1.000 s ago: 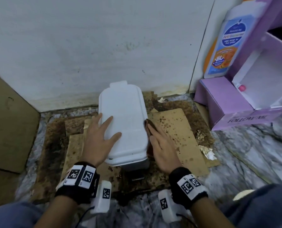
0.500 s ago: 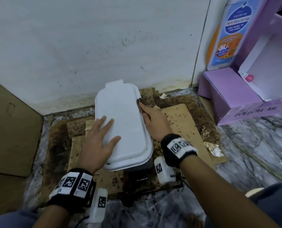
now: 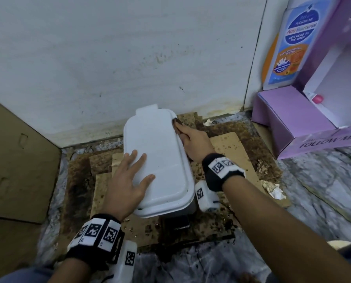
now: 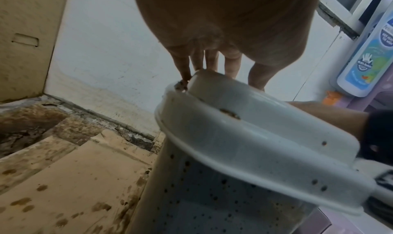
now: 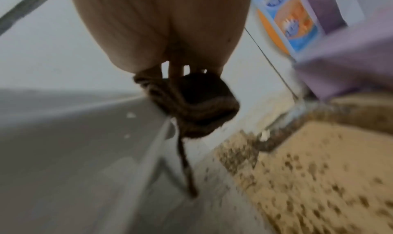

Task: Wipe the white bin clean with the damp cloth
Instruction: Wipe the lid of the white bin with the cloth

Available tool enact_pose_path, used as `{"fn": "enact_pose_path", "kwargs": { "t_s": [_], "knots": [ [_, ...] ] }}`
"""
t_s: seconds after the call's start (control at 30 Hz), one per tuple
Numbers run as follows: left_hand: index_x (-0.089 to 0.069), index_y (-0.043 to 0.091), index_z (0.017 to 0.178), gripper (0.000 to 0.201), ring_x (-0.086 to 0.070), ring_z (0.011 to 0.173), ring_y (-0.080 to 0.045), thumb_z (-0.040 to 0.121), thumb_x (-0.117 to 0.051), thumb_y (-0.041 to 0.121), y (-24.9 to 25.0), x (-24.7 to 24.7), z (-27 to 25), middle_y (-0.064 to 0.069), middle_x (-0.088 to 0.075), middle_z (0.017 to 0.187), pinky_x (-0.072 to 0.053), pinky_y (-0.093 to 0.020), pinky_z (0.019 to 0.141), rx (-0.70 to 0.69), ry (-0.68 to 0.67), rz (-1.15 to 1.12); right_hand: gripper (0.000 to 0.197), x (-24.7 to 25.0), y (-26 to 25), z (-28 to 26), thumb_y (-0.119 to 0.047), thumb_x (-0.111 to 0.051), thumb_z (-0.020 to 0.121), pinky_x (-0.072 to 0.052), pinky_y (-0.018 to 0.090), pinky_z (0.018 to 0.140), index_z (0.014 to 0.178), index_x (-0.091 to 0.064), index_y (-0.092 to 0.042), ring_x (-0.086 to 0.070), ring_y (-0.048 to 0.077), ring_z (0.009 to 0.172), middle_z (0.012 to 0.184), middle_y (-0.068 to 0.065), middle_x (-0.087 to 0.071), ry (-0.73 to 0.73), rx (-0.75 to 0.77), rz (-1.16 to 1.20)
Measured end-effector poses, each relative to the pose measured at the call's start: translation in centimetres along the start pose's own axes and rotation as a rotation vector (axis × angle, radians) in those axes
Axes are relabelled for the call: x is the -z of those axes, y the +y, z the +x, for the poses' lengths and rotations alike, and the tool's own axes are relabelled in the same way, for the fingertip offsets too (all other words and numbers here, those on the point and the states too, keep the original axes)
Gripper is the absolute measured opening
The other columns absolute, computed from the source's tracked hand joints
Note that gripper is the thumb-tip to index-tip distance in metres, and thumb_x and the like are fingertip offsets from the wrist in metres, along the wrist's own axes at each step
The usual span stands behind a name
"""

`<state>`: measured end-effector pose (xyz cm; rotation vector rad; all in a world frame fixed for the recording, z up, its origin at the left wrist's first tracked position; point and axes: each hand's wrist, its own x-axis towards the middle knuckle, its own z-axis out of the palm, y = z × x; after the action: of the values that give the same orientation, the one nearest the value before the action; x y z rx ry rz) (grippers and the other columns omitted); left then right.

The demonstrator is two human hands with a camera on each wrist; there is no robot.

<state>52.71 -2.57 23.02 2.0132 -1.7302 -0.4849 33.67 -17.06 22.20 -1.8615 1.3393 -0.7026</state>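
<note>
A pale wall (image 3: 109, 58) fills the upper half of the head view and meets a marbled floor (image 3: 324, 180) spread with stained, brown-spotted cardboard (image 3: 227, 144); at the centre of the frame stands the white bin (image 3: 160, 160), lid closed, its far end with the tab almost against the wall, its near end towards the bottom of the frame; the left wrist view shows dark specks on the lid rim and on the bin's side below it; the left hand (image 3: 127, 180) lies flat on the near left part of the lid, fingers straight and spread; the right hand (image 3: 193, 139) runs along the lid's right edge near its far corner, fingers pressing a dark brown cloth (image 5: 191, 106) against that edge, the cloth bunched under the palm with a strand hanging down; whether the fingers curl round it cannot be told through the blur; bare cardboard lies open to the right of the bin; a tan cardboard sheet (image 3: 17, 160) closes the left side; at the upper right a purple box (image 3: 289, 111) stands open, a blue-labelled wash bottle (image 3: 289, 41) upright behind it; crumpled paper scraps (image 3: 272, 190) lie at the cardboard's right edge.
</note>
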Motion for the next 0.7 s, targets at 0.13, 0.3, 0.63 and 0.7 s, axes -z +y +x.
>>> {"fn": "enact_pose_path", "kwargs": {
  "t_s": [0.13,0.3,0.63,0.7],
  "knots": [
    [-0.042,0.036,0.146,0.060,-0.010,0.144,0.001,0.090,-0.059,0.049,-0.1,0.0,0.0,0.016,-0.022,0.159,-0.014,-0.033,0.118,0.006,-0.001,0.003,0.044,0.5,0.4,2.0,-0.019,-0.040,0.100,-0.041,0.020,0.082,0.140,-0.043,-0.037,-0.059,0.023,0.102,0.130,0.005,-0.060,-0.083,-0.008,-0.057],
    [-0.039,0.035,0.148,0.061,-0.010,0.149,-0.006,0.091,-0.057,0.049,0.0,0.2,0.0,0.014,-0.020,0.160,-0.014,-0.031,0.118,0.018,-0.016,0.031,0.044,1.1,0.3,-2.8,-0.021,-0.042,0.100,-0.040,0.016,0.068,0.140,-0.042,-0.039,-0.056,0.013,0.085,0.121,0.000,-0.065,-0.109,0.014,-0.083],
    [-0.039,0.030,0.149,0.061,-0.010,0.150,-0.010,0.093,-0.059,0.044,0.9,0.6,-0.6,0.012,-0.019,0.161,-0.012,-0.031,0.118,0.029,-0.038,-0.056,0.037,1.1,-0.1,-12.5,-0.018,-0.059,0.093,-0.046,0.015,0.085,0.129,-0.058,-0.026,-0.062,0.015,0.104,0.126,-0.005,-0.063,0.001,-0.014,-0.009],
    [-0.041,0.032,0.147,0.059,-0.011,0.150,-0.011,0.092,-0.061,0.042,0.9,1.1,-1.1,0.012,-0.020,0.161,-0.012,-0.035,0.119,0.058,0.005,-0.201,0.036,1.3,-0.5,-12.5,-0.019,-0.061,0.092,-0.043,0.011,0.082,0.128,-0.060,-0.023,-0.061,0.014,0.104,0.124,-0.005,-0.064,0.007,-0.036,-0.010]
  ]
}}
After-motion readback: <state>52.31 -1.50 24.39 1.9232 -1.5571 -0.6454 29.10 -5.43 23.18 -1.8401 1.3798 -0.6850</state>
